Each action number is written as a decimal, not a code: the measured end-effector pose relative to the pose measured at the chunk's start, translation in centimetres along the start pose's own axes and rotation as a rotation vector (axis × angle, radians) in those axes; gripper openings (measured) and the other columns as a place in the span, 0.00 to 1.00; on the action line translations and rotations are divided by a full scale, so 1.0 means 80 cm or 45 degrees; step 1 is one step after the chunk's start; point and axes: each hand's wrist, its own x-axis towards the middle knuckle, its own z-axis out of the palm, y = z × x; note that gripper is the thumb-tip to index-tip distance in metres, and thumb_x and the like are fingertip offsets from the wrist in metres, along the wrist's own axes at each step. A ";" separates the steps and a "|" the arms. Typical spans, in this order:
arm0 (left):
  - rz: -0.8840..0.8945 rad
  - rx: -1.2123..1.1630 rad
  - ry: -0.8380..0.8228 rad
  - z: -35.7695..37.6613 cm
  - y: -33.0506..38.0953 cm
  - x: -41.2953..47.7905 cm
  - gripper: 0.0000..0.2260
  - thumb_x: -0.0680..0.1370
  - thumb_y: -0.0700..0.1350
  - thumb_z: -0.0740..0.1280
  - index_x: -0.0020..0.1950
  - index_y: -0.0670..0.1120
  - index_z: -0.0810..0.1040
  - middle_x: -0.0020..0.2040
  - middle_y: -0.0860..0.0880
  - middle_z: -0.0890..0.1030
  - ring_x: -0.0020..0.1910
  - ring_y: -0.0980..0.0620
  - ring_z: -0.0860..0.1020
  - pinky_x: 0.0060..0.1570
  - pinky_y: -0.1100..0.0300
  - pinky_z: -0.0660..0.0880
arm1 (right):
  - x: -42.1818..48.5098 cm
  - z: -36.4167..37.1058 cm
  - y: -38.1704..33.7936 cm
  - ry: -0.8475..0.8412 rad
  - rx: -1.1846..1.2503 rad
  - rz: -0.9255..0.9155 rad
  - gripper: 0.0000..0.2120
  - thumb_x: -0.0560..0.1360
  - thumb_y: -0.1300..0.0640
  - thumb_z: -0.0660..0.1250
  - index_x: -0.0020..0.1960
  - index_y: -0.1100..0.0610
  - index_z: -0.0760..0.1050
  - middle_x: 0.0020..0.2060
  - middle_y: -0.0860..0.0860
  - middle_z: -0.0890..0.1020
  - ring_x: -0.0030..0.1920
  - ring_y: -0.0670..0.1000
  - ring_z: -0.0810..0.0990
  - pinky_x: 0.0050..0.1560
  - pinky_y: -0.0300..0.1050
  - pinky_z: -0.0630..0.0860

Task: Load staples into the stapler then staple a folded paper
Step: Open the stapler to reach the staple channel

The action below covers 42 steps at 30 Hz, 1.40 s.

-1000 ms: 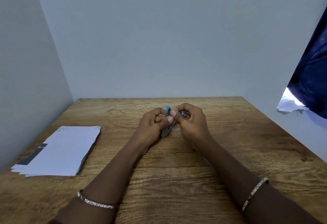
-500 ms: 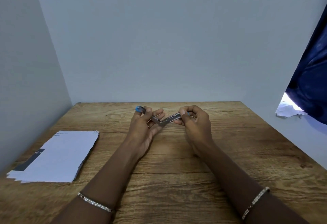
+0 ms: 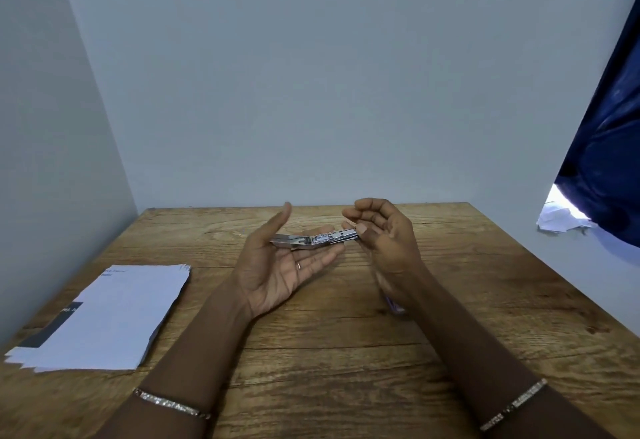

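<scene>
A small metal stapler (image 3: 313, 240) is swung wide open, its two halves spread almost flat. It lies across the fingers of my left hand (image 3: 277, 265), which is turned palm up above the wooden table (image 3: 346, 352). My right hand (image 3: 384, 234) pinches the stapler's right end between thumb and fingers. A stack of white papers (image 3: 107, 320) with a dark band lies flat at the left of the table. A small pale object (image 3: 394, 305) shows under my right wrist, mostly hidden; I cannot tell what it is.
Plain grey walls close the table at the back and left. A dark blue cloth (image 3: 606, 161) hangs at the right, with crumpled white paper (image 3: 557, 220) below it. Bracelets sit on both wrists.
The stapler went from held nearly closed between both hands to swung fully open. My left hand turned palm up under it. The view dropped slightly.
</scene>
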 end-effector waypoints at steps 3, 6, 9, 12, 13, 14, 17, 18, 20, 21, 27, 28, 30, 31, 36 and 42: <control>-0.167 -0.121 -0.315 -0.013 0.014 -0.013 0.48 0.73 0.67 0.69 0.75 0.29 0.61 0.74 0.26 0.64 0.75 0.31 0.65 0.74 0.42 0.64 | 0.004 -0.012 -0.012 -0.053 0.057 0.057 0.16 0.77 0.77 0.59 0.54 0.59 0.74 0.54 0.64 0.81 0.58 0.59 0.80 0.61 0.47 0.78; -0.217 -0.126 -0.549 -0.017 0.023 -0.021 0.53 0.72 0.73 0.63 0.77 0.30 0.56 0.78 0.29 0.57 0.79 0.34 0.56 0.76 0.44 0.58 | 0.009 -0.022 -0.023 -0.066 0.098 0.090 0.17 0.78 0.77 0.58 0.55 0.58 0.74 0.55 0.63 0.82 0.58 0.58 0.82 0.61 0.46 0.77; -0.240 -0.134 -0.564 -0.017 0.025 -0.021 0.57 0.70 0.75 0.64 0.77 0.28 0.55 0.78 0.28 0.57 0.78 0.34 0.59 0.75 0.44 0.62 | 0.012 -0.030 -0.025 -0.113 0.164 0.111 0.20 0.77 0.79 0.56 0.57 0.58 0.74 0.56 0.64 0.82 0.61 0.58 0.82 0.67 0.50 0.76; -0.301 -0.011 -0.472 -0.013 0.021 -0.015 0.51 0.74 0.72 0.61 0.74 0.27 0.61 0.74 0.26 0.65 0.71 0.33 0.71 0.68 0.44 0.73 | 0.013 -0.033 -0.022 -0.188 0.231 0.128 0.21 0.76 0.80 0.56 0.59 0.59 0.73 0.55 0.65 0.82 0.64 0.60 0.81 0.65 0.50 0.78; -0.327 0.058 -0.426 -0.011 0.017 -0.012 0.48 0.76 0.71 0.59 0.73 0.27 0.64 0.71 0.26 0.69 0.67 0.34 0.76 0.64 0.45 0.77 | 0.014 -0.033 -0.020 -0.227 0.252 0.133 0.21 0.76 0.81 0.56 0.59 0.60 0.73 0.55 0.64 0.82 0.64 0.60 0.80 0.64 0.49 0.79; -0.350 0.128 -0.386 -0.008 0.013 -0.009 0.44 0.77 0.68 0.57 0.73 0.28 0.66 0.68 0.27 0.73 0.62 0.35 0.80 0.59 0.47 0.80 | 0.014 -0.033 -0.019 -0.272 0.265 0.140 0.22 0.76 0.80 0.57 0.60 0.60 0.72 0.55 0.64 0.82 0.65 0.60 0.80 0.63 0.49 0.79; -0.410 0.362 -0.328 -0.003 0.001 -0.003 0.31 0.81 0.58 0.57 0.70 0.33 0.72 0.56 0.34 0.84 0.45 0.45 0.87 0.42 0.57 0.84 | 0.012 -0.029 -0.013 -0.389 0.249 0.137 0.22 0.76 0.79 0.59 0.63 0.59 0.72 0.57 0.65 0.80 0.66 0.60 0.79 0.66 0.52 0.77; -0.419 0.419 -0.292 -0.001 -0.004 -0.001 0.27 0.81 0.55 0.58 0.68 0.34 0.76 0.51 0.36 0.85 0.37 0.48 0.86 0.35 0.61 0.83 | 0.010 -0.027 -0.012 -0.417 0.215 0.130 0.21 0.76 0.78 0.60 0.63 0.59 0.72 0.58 0.66 0.80 0.66 0.60 0.79 0.67 0.52 0.76; -0.368 0.511 -0.181 0.004 -0.012 0.004 0.21 0.81 0.50 0.59 0.60 0.36 0.82 0.39 0.40 0.84 0.24 0.53 0.79 0.19 0.65 0.75 | 0.008 -0.021 -0.009 -0.414 0.046 0.081 0.19 0.76 0.76 0.63 0.62 0.59 0.73 0.58 0.66 0.80 0.64 0.58 0.80 0.65 0.51 0.77; -0.317 0.545 -0.111 0.004 -0.016 0.008 0.20 0.81 0.50 0.60 0.56 0.37 0.83 0.34 0.41 0.82 0.20 0.54 0.75 0.15 0.66 0.70 | 0.007 -0.017 -0.008 -0.364 -0.103 0.026 0.17 0.76 0.74 0.65 0.61 0.59 0.74 0.58 0.64 0.81 0.62 0.56 0.81 0.63 0.49 0.78; -0.130 0.433 0.075 0.009 -0.030 0.019 0.16 0.84 0.48 0.55 0.46 0.39 0.74 0.27 0.42 0.75 0.15 0.54 0.66 0.13 0.70 0.61 | -0.004 -0.005 0.004 0.000 -0.918 -0.349 0.09 0.72 0.61 0.74 0.52 0.55 0.83 0.49 0.47 0.85 0.52 0.45 0.81 0.51 0.43 0.78; -0.122 0.429 0.075 0.010 -0.030 0.019 0.16 0.85 0.48 0.55 0.45 0.39 0.73 0.28 0.42 0.75 0.15 0.54 0.67 0.14 0.70 0.61 | -0.005 -0.004 0.006 -0.024 -1.016 -0.417 0.09 0.73 0.60 0.74 0.53 0.54 0.84 0.48 0.47 0.85 0.52 0.46 0.81 0.52 0.45 0.78; -0.102 0.435 0.090 0.012 -0.032 0.017 0.16 0.85 0.48 0.55 0.43 0.41 0.73 0.28 0.42 0.76 0.16 0.53 0.68 0.14 0.69 0.62 | -0.007 -0.001 0.010 -0.071 -1.207 -0.531 0.10 0.74 0.60 0.72 0.55 0.54 0.84 0.49 0.49 0.85 0.53 0.51 0.80 0.54 0.46 0.74; -0.090 0.436 0.101 0.013 -0.032 0.016 0.16 0.85 0.48 0.55 0.42 0.41 0.73 0.28 0.42 0.76 0.17 0.53 0.68 0.14 0.69 0.62 | -0.009 0.001 0.011 -0.084 -1.288 -0.558 0.12 0.75 0.61 0.71 0.57 0.54 0.84 0.50 0.50 0.85 0.54 0.53 0.79 0.54 0.46 0.72; -0.036 0.440 0.157 0.017 -0.035 0.015 0.18 0.86 0.47 0.53 0.41 0.40 0.72 0.28 0.41 0.75 0.17 0.53 0.67 0.15 0.68 0.61 | -0.019 0.017 0.014 -0.119 -1.460 -0.456 0.20 0.76 0.64 0.64 0.65 0.54 0.80 0.55 0.53 0.84 0.60 0.55 0.74 0.57 0.47 0.70; 0.001 0.409 0.219 0.019 -0.037 0.014 0.20 0.86 0.47 0.52 0.40 0.39 0.72 0.26 0.41 0.73 0.16 0.53 0.66 0.15 0.68 0.61 | -0.027 0.022 0.010 -0.103 -1.342 -0.365 0.18 0.75 0.65 0.63 0.61 0.53 0.82 0.54 0.50 0.85 0.61 0.53 0.74 0.57 0.43 0.69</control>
